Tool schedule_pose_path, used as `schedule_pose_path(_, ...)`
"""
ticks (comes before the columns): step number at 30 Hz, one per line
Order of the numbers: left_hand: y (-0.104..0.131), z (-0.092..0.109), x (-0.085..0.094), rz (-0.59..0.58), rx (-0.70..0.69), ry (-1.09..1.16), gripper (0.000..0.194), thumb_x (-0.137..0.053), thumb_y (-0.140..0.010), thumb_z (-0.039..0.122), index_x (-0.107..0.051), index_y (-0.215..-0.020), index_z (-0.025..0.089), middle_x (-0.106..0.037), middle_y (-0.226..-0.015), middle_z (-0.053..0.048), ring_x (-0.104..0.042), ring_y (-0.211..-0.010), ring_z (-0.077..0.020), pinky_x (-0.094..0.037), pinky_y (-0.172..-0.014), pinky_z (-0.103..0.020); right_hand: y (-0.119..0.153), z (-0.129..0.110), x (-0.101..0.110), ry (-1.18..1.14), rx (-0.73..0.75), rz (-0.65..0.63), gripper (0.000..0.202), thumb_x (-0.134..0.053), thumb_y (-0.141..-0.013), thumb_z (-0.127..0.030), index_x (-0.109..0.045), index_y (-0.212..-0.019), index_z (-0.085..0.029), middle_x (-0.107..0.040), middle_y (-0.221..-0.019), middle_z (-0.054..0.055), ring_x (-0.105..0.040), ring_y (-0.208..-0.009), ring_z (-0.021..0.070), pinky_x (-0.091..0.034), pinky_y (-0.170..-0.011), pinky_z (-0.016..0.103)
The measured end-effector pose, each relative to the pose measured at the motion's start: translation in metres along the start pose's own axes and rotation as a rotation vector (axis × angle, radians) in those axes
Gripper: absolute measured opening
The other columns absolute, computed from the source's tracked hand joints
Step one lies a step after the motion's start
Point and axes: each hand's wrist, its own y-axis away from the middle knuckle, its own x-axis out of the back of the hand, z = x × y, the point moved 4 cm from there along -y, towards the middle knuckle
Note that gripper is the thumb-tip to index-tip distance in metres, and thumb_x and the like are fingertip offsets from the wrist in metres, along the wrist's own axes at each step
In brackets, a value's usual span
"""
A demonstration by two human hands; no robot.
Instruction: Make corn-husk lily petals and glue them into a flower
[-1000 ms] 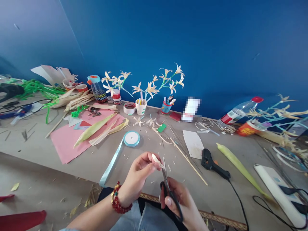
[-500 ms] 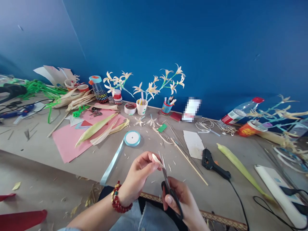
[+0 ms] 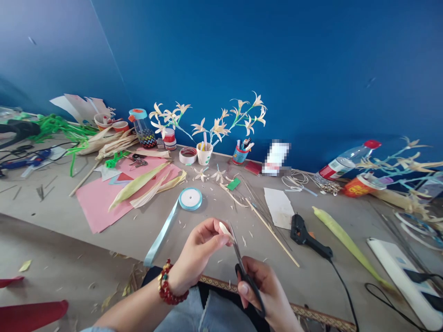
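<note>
My left hand pinches a small pale petal-shaped piece of husk between thumb and fingertips. In my right hand are black-handled scissors, their blades pointing up and away from me. The blades look closed together and lie right beside the husk piece; whether they touch it I cannot tell. Beyond my left hand lies a spool of light blue ribbon, its loose end trailing to the table's front edge. Small pale trimmings are scattered around the hands.
A black glue gun with its cord lies right of my hands, near a green husk and a white power strip. Thin sticks lie ahead. Husk flowers stand in a paper cup; pink paper lies left.
The scissor blades have closed together. My right hand has shifted very slightly right, while my left hand keeps its pinch on the husk piece in nearly the same place.
</note>
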Motion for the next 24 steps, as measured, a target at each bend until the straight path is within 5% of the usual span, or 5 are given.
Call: schedule_pose_path(24, -0.001, 0.015, -0.005, -0.073, 0.025, -0.123, 0.022, -0.075, -0.081, 0.032, -0.06, -0.076, 0.016, -0.063, -0.079, -0.003, -0.055, -0.075, -0.0144, -0.046, -0.075, -0.026, 0.005, 0.013, 0.011, 0.016, 0.029, -0.034, 0.062, -0.07, -0.066, -0.078, -0.044, -0.063, -0.021, -0.042, -0.045, -0.008, -0.034, -0.035, 0.0051, -0.021, -0.038, 0.02)
